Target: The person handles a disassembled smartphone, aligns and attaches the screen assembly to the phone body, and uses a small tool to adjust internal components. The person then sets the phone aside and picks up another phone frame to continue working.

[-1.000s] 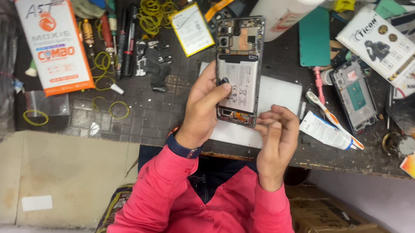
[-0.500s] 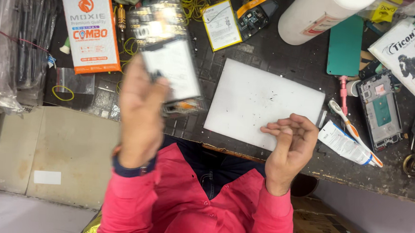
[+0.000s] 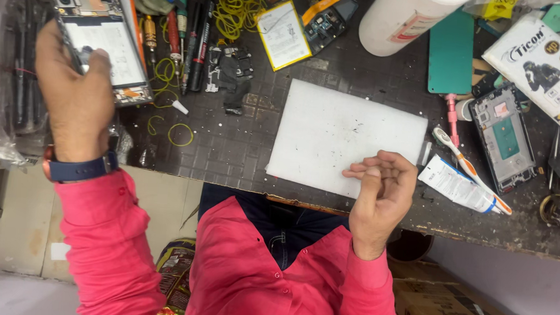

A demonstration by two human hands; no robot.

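My left hand grips an opened phone with its back cover off, battery and circuit board showing, held up at the far left over the bench edge. My right hand hovers empty with fingers loosely curled over the near edge of a white work mat in the middle of the dark bench. A blue watch sits on my left wrist; both sleeves are red.
Screwdrivers and pens, yellow rubber bands, a loose battery, a white bottle, a teal phone cover, another phone frame, a toothbrush, a glue tube and a white box crowd the bench.
My left hand carried the open phone from above the white mat out to the far left. My right hand stayed by the mat's near edge, fingers curled.
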